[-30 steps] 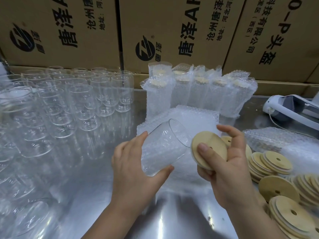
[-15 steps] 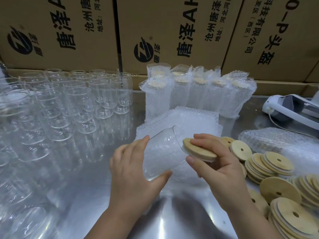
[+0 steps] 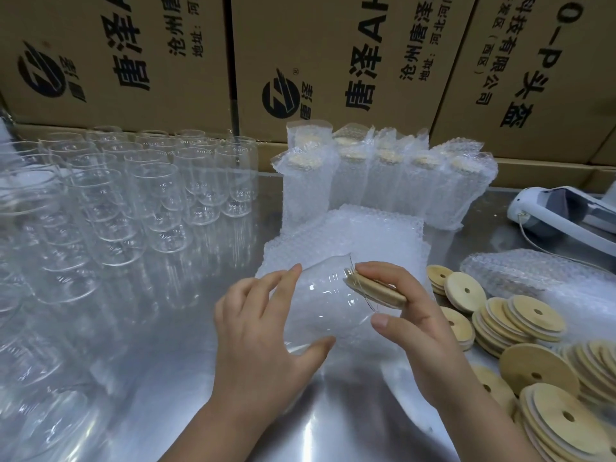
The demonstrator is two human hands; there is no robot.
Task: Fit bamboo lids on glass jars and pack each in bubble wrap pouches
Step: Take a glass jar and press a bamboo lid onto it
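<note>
My left hand [image 3: 263,335] grips a clear glass jar [image 3: 328,305] tilted on its side above the steel table, mouth toward the right. My right hand [image 3: 416,325] holds a round bamboo lid [image 3: 376,288] against the jar's mouth, fingers over the top and thumb below. The lid sits at an angle, partly in the rim. A flat stack of bubble wrap pouches [image 3: 353,235] lies just behind the jar.
Several empty glass jars [image 3: 133,195] crowd the left of the table [image 3: 186,395]. Packed jars in pouches [image 3: 376,181] stand at the back, before cardboard boxes [image 3: 333,55]. Loose bamboo lids [image 3: 520,331] pile at the right, with more bubble wrap [image 3: 533,271] and a white device [image 3: 563,211].
My right hand has turned the lid from facing me to flat against the jar's mouth and pressed it in. The jar has tipped lower in my left hand.
</note>
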